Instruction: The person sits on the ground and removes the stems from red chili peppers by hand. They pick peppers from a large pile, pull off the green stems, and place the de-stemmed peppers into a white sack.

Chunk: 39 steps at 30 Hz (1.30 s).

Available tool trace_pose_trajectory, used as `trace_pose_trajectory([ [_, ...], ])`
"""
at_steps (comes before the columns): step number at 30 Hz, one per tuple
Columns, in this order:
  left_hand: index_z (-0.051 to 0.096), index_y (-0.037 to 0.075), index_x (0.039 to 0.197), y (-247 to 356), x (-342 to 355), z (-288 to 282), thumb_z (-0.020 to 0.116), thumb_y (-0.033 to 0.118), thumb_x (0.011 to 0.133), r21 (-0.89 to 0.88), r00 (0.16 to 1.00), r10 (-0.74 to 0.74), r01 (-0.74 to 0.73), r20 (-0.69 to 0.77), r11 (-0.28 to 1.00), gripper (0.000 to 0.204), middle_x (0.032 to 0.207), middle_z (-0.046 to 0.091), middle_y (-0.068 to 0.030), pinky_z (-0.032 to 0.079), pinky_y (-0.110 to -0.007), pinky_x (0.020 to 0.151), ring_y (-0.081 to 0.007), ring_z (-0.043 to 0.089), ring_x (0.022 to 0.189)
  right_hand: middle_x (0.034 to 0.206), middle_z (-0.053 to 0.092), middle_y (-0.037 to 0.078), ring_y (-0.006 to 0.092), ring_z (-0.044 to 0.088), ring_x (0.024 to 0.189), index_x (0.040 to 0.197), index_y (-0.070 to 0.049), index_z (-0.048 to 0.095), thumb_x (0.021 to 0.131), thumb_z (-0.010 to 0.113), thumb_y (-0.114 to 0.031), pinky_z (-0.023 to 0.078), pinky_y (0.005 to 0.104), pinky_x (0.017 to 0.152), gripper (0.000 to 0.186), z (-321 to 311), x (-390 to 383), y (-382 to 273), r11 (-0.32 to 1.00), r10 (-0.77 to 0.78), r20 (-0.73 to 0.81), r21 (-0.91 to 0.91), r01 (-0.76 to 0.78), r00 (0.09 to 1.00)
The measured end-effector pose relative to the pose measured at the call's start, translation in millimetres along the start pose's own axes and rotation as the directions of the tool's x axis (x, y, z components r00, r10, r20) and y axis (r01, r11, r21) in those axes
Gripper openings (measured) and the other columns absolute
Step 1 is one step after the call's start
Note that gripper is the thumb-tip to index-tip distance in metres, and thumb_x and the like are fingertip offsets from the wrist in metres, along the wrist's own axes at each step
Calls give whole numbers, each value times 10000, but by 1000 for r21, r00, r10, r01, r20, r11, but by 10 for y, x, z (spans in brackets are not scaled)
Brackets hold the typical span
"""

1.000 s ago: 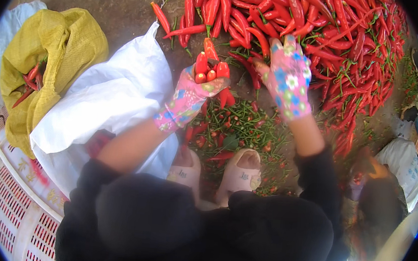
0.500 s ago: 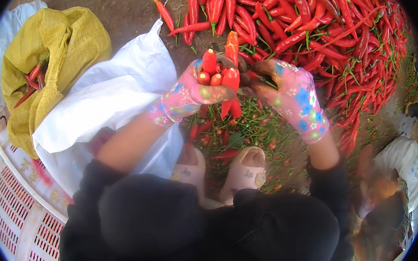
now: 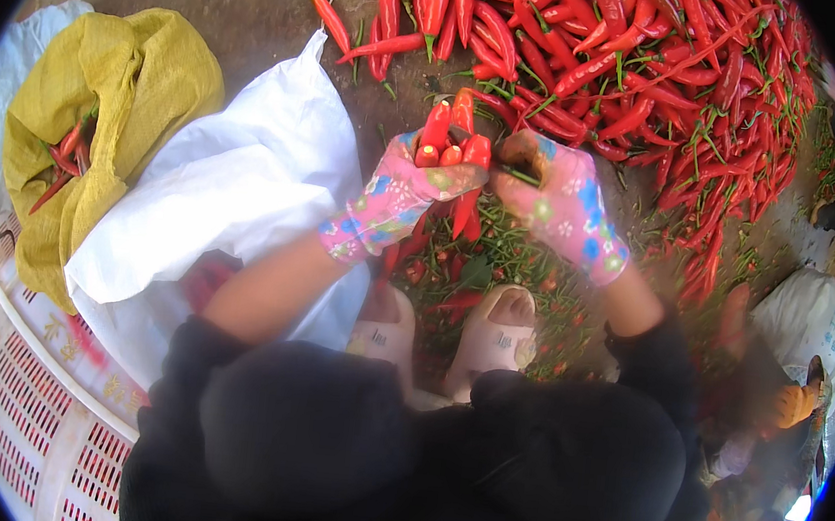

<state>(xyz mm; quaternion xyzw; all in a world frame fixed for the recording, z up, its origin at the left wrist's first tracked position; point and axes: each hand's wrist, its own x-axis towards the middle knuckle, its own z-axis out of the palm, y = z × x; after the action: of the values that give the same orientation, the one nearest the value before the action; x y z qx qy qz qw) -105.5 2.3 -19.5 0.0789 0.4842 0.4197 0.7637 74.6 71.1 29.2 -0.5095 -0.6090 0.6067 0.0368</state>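
Note:
My left hand (image 3: 399,186), in a pink flowered glove with dirty fingers, is closed around a bunch of red chili peppers (image 3: 475,152). Several of these show pale cut ends without stems, and some tips hang below the fingers. Just to the right, my right hand (image 3: 564,196), gloved alike, pinches what looks like a thin green stem (image 3: 519,175) close to the bunch. Its fingertips are partly in shadow. Under the hands, green stems and bits of red pepper (image 3: 519,245) litter the floor around my pale slippers (image 3: 496,338).
A large heap of red chilies with stems (image 3: 645,92) covers the far right. On the left are a white sack (image 3: 247,154), a yellow woven sack (image 3: 142,93) with peppers inside, and a slotted plastic basket (image 3: 23,393). At the right edge, an orange-gloved hand (image 3: 796,405) belongs to another person.
My right hand has come in to the left and turned more upright. My left hand, still holding the bunch, has shifted slightly right and down. The co-worker at the right edge has moved.

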Motion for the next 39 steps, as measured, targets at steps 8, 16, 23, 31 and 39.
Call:
trace_pose_trajectory([
  [8,620,-2,973,-60,-30,-2,666,83,794,-88,999,-34,35,11,995,203,904,645,-44,486,-241,769,-111,611,811,705,577,11,75,491,592,923,-9,573,844,619,-226,418,211,571,235,111,46,320,729,125,155,656,-196,980],
  [16,607,17,1026,-61,-21,-190,602,44,850,-269,995,102,-96,8,958,178,946,642,-47,491,-243,776,-114,617,866,840,608,155,299,623,774,946,-20,595,780,634,-301,491,409,686,329,-211,-380,650,717,39,223,-685,128,974],
  [23,570,2,1078,-53,-46,-175,633,73,808,-67,998,27,-23,56,998,287,967,630,-50,480,-242,823,-114,608,878,1037,563,158,327,604,832,1039,-48,559,748,659,-247,472,438,706,367,-4,11,847,634,-212,-270,-769,-78,939],
  [31,571,16,1076,-22,-95,-119,649,74,821,-53,992,-62,68,111,996,273,967,627,-37,479,-241,804,-106,599,873,1120,540,157,357,530,995,1048,-63,582,712,686,-205,432,468,817,379,-93,-158,507,618,-392,-246,-784,56,887],
  [39,531,45,1101,121,-164,5,665,91,760,-98,978,-35,56,205,994,370,901,599,13,494,-216,740,-77,602,810,895,594,152,355,565,830,1116,-48,543,762,646,-135,456,441,729,378,-36,-167,168,783,-444,-198,-560,271,874],
])
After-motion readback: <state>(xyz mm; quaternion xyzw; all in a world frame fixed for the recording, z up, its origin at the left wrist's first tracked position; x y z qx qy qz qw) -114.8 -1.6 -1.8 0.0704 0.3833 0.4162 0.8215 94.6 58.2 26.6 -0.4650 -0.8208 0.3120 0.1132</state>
